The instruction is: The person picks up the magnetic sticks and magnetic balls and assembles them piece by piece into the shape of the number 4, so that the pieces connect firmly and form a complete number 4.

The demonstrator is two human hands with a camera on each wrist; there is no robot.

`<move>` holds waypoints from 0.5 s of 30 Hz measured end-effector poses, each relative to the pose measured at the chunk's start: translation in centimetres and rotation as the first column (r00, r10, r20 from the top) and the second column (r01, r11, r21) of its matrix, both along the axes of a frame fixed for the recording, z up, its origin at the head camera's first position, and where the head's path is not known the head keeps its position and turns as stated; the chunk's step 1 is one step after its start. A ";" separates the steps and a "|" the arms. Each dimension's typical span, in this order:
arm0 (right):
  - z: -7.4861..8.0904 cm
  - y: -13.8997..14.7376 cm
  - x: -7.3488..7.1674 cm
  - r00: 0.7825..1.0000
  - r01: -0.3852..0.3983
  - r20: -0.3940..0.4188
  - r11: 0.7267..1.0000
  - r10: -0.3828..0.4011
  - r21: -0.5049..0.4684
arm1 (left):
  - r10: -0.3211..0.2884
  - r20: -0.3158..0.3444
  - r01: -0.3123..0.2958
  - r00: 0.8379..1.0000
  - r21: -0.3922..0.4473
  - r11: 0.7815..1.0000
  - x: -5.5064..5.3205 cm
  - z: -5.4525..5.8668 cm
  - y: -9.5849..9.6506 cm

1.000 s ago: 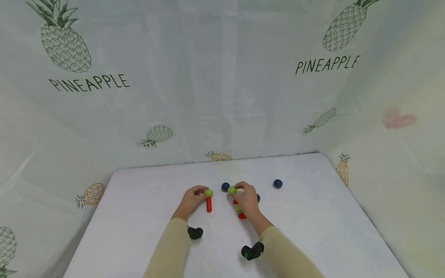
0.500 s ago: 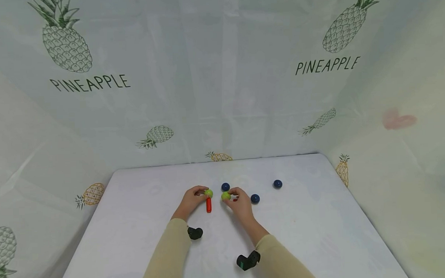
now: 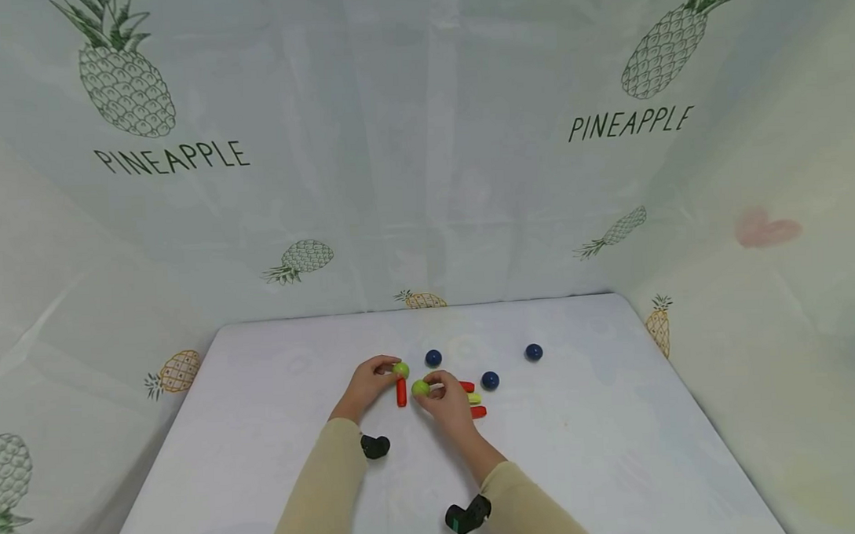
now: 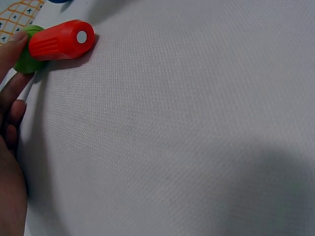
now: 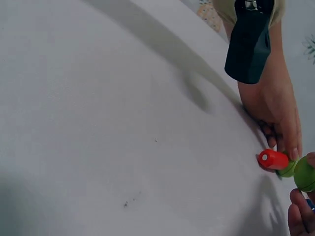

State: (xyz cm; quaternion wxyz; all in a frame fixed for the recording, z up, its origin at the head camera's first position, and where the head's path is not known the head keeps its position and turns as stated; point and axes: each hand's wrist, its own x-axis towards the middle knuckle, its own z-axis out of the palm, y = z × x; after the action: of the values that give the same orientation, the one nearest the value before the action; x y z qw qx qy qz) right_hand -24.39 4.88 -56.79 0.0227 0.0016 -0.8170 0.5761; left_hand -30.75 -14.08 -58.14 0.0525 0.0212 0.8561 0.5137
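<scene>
In the head view my left hand (image 3: 365,389) pinches a green ball (image 3: 401,370). A red rod (image 3: 401,393) meets that ball and points towards me; its free end carries a pale round spot in the left wrist view, where the rod (image 4: 61,42) lies against the green ball (image 4: 25,63). My right hand (image 3: 452,407) holds a second green ball (image 3: 421,388) between thumb and fingers, just right of the red rod and apart from it. Up close, the right wrist view has this ball (image 5: 304,176) overlapping the first one from its angle.
Dark blue balls lie behind the hands (image 3: 434,358), to the right (image 3: 490,381) and farther right (image 3: 533,352). Beside my right hand are a red rod (image 3: 468,386), a yellow-green rod (image 3: 475,399) and another red rod (image 3: 479,412), partly covered. The white table (image 3: 582,450) meets a pineapple-print cloth.
My right hand has carried its green ball left and towards me, closer to the red rod. The rods and a blue ball behind it have come into fuller view. My left hand stays put.
</scene>
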 end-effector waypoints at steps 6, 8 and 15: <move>-0.5 -0.5 0.4 0.999 -0.018 0.045 1.000 0.019 -0.020 | 0.008 0.026 -0.008 1.000 -0.005 1.000 -0.1 0.3 0.0; -0.5 -0.7 0.6 0.998 -0.027 0.051 0.999 0.029 -0.030 | 0.010 0.025 -0.010 1.000 -0.008 1.000 -0.1 0.3 0.1; -1.3 -1.2 0.7 0.998 -0.070 -0.011 0.997 0.069 -0.028 | -0.008 0.002 0.008 1.000 -0.016 1.000 -0.1 0.5 0.1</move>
State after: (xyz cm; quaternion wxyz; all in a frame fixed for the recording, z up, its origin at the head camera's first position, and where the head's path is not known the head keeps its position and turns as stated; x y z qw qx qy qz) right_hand -23.64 3.73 -58.05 0.0066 0.0324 -0.8080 0.5883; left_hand -30.81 -13.99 -57.67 0.0556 0.0239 0.8601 0.5066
